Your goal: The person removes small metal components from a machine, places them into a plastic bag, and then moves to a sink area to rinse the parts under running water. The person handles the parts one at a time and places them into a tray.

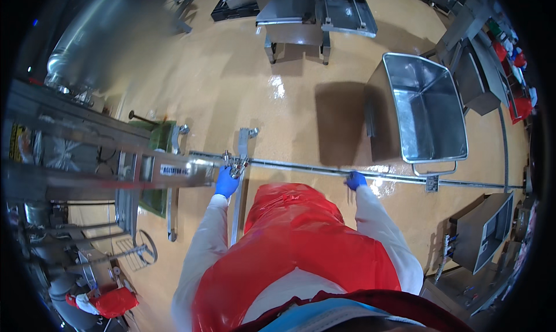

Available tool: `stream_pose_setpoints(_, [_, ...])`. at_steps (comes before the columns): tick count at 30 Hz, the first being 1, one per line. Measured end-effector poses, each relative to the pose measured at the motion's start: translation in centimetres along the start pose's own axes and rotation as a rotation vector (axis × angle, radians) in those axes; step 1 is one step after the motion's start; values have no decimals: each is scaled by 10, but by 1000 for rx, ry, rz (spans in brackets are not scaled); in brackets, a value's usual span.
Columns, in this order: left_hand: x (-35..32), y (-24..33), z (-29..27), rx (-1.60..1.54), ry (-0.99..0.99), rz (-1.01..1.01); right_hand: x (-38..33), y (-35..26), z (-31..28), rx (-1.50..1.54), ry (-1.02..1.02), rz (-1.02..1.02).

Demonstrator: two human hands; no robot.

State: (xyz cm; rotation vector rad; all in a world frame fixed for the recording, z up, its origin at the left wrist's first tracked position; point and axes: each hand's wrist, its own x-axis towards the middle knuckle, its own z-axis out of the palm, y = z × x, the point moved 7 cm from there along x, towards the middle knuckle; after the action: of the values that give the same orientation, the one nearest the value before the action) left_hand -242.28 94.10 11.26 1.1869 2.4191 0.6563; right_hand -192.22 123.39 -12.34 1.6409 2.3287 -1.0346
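Observation:
My left hand (pixel 227 182), in a blue glove, reaches to a cluster of small shiny metal fittings (pixel 237 165). Its fingers close on the near side of the cluster, beside the end of a long steel beam (pixel 200 171). My right hand (pixel 356 180), also gloved in blue, hangs out to the right over the floor with its fingers curled. Something thin and dark shows just below those fingers, too small to make out. A red apron (pixel 295 216) over white sleeves covers my body between both arms.
A deep steel tub cart (pixel 425 109) stands ahead on the right. A floor drain channel (pixel 324 168) crosses in front of me. Steel framework and a green tray (pixel 155 199) are at left. A steel table (pixel 295 19) stands far ahead; a steel basin (pixel 486 230) is at right.

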Motion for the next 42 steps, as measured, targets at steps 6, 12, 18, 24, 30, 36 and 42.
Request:
stream_pose_setpoints(6, [240,40,8,-111,-30,199,140,-234,-194,332,227,-224])
stream_pose_setpoints(12, [537,169,5,11,-133,429,195,-190,-154,154,276,28])
stream_pose_setpoints(18, [764,277,7,292,-295,412,136,-58,-26,89,-310,513])
stream_pose_setpoints(24, [908,303,36,233,-304,206,167,-116,-24,205,-398,717])
stream_pose_setpoints(30, [955,329,26,235,-215,206,318,-219,-83,355,-256,574])
stream_pose_setpoints(36, [982,300,4,212,-244,116,434,-240,-137,321,-131,448])
stream_pose_setpoints(42, [990,295,0,81,-127,168,464,-308,-197,139,-152,469])
